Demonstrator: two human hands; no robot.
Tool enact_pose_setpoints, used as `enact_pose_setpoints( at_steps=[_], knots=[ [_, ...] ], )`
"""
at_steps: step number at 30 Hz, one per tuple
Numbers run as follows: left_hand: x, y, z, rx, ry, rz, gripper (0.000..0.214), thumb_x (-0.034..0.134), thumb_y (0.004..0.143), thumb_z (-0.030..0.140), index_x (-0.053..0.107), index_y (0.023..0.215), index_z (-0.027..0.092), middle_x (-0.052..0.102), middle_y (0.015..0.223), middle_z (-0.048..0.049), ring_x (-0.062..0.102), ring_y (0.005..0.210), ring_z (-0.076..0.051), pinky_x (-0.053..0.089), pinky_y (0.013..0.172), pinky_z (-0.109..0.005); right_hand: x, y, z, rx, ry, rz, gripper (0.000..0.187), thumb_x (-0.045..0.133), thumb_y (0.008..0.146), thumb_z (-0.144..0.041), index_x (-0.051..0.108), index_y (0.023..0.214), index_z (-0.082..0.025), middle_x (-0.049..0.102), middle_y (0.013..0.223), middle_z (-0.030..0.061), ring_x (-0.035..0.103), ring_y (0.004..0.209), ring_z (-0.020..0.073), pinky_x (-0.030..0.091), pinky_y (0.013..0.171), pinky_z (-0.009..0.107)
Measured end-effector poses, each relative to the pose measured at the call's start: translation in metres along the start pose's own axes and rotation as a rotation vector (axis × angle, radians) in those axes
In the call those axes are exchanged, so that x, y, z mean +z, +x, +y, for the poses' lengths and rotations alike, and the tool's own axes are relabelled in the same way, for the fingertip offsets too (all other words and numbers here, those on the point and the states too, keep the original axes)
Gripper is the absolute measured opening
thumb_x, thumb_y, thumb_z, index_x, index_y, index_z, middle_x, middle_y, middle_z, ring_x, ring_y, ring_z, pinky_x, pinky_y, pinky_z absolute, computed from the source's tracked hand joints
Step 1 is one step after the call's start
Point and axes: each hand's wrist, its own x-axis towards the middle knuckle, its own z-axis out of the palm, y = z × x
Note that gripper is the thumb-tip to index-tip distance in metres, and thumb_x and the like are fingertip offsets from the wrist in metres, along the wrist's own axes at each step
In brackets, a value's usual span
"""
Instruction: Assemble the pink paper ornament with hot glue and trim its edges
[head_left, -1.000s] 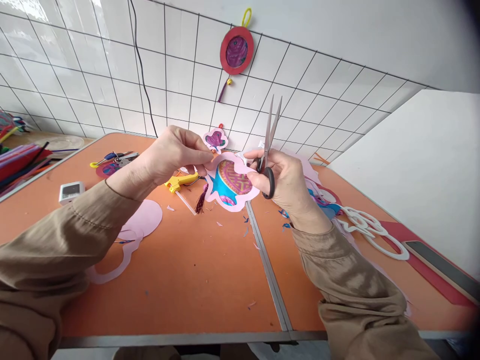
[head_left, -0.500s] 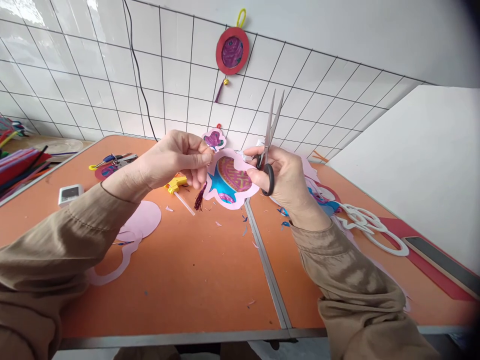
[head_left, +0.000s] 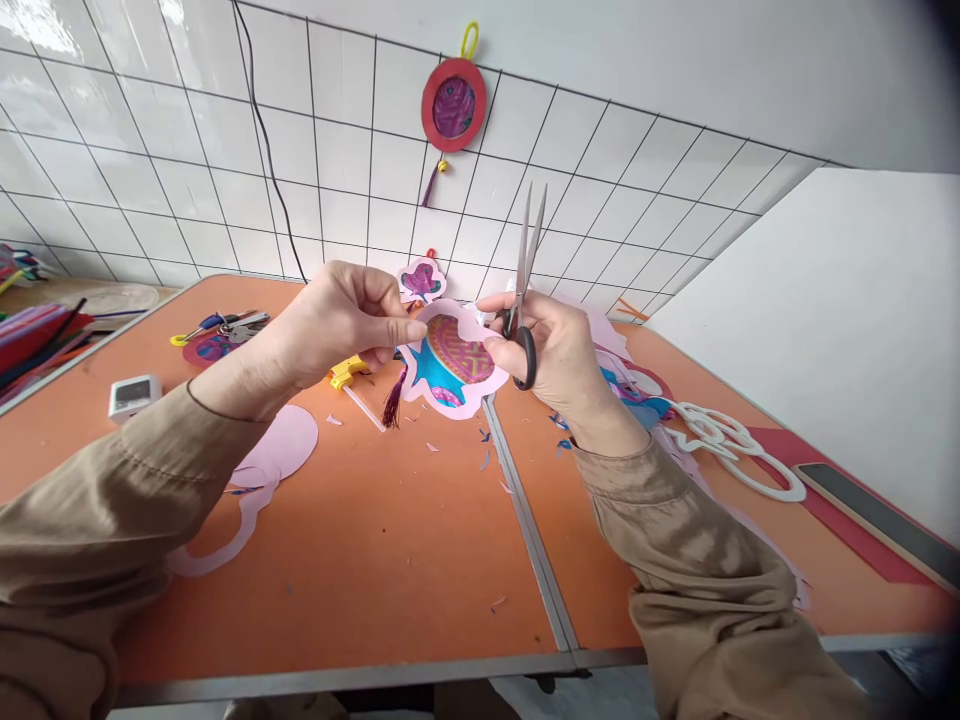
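My left hand [head_left: 330,325] pinches the upper left edge of a pink, wavy-edged paper ornament [head_left: 441,372], thumb against fingers. Blue and patterned fabric fills the ornament's middle, and a dark purple tassel [head_left: 393,402] dangles at its left. My right hand [head_left: 564,350] has its fingers round the black handles of a pair of scissors [head_left: 523,275], the blades pointing up and slightly parted. That hand's thumb also rests at the ornament's right edge. Behind it, a smaller pink ornament [head_left: 421,281] with purple fabric leans by the wall.
A yellow glue gun [head_left: 346,372] lies beyond my left wrist. Pink paper pieces [head_left: 289,445], keys [head_left: 244,325] and a small white device [head_left: 135,396] are at the left. White cut-out rings [head_left: 776,482] and a phone [head_left: 874,512] lie right. A red round ornament [head_left: 454,104] hangs on the wall.
My left thumb has stretched further right along the ornament's edge. Both hands still hold on, and the scissors stay upright. The whole view has shifted slightly.
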Motion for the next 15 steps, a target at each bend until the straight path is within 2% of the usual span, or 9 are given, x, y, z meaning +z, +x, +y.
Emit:
enact_pose_setpoints(
  at_steps=[3,7,9,11,13,15],
  knots=[
    [0.0016,-0.0006,-0.0011,0.01,0.002,-0.004,0.022,0.079,0.075,0.014,0.063,0.061,0.016,0.063,0.053,0.0008,0.06,0.046,-0.01,0.046,0.047,-0.02,0.0004,-0.0004,-0.0018,-0.003,0.007,0.003,0.026,0.077,0.066,-0.021,0.074,0.092,-0.022,0.061,0.073,-0.0019,0.055,0.063,0.0123,0.045,0.055,0.026],
    [0.001,-0.0017,0.0008,0.002,0.024,-0.044,0.017,0.071,0.082,0.023,0.069,0.067,0.016,0.074,0.067,-0.0045,0.071,0.061,-0.016,0.056,0.059,-0.025,-0.0007,-0.0003,-0.0022,-0.022,0.004,-0.012,0.026,0.079,0.068,-0.025,0.073,0.093,-0.022,0.06,0.073,-0.0021,0.054,0.062,0.012,0.045,0.055,0.026],
    [0.0002,-0.0023,0.0023,-0.011,0.032,-0.047,0.023,0.066,0.085,0.023,0.064,0.062,0.017,0.07,0.059,-0.0031,0.066,0.054,-0.014,0.051,0.054,-0.024,-0.002,0.0001,-0.0017,-0.021,0.0,-0.023,0.027,0.08,0.068,-0.028,0.073,0.093,-0.023,0.06,0.074,-0.002,0.054,0.063,0.0125,0.046,0.056,0.027],
    [-0.0003,-0.0029,0.003,0.006,0.055,0.012,0.032,0.058,0.086,0.017,0.054,0.054,0.019,0.06,0.048,-0.0007,0.054,0.045,-0.009,0.041,0.048,-0.022,-0.0038,0.0006,-0.0015,-0.013,0.005,-0.032,0.028,0.081,0.067,-0.029,0.073,0.093,-0.023,0.06,0.075,-0.002,0.055,0.064,0.0127,0.048,0.057,0.028],
    [-0.0005,-0.0032,0.0026,0.041,0.1,0.087,0.039,0.052,0.085,0.012,0.045,0.047,0.019,0.051,0.042,0.0006,0.045,0.043,-0.007,0.035,0.048,-0.021,-0.0059,0.0009,-0.0021,-0.013,0.021,-0.042,0.027,0.081,0.067,-0.028,0.073,0.093,-0.024,0.06,0.075,-0.0021,0.055,0.065,0.0127,0.048,0.058,0.027],
    [-0.0006,-0.0031,0.0011,0.064,0.139,0.107,0.046,0.052,0.088,0.015,0.041,0.043,0.019,0.045,0.04,0.0011,0.041,0.042,-0.006,0.033,0.049,-0.022,-0.0081,0.0009,-0.0036,-0.026,0.04,-0.064,0.027,0.08,0.068,-0.027,0.074,0.094,-0.025,0.06,0.076,-0.0022,0.055,0.066,0.0128,0.049,0.059,0.028]
  ],
)
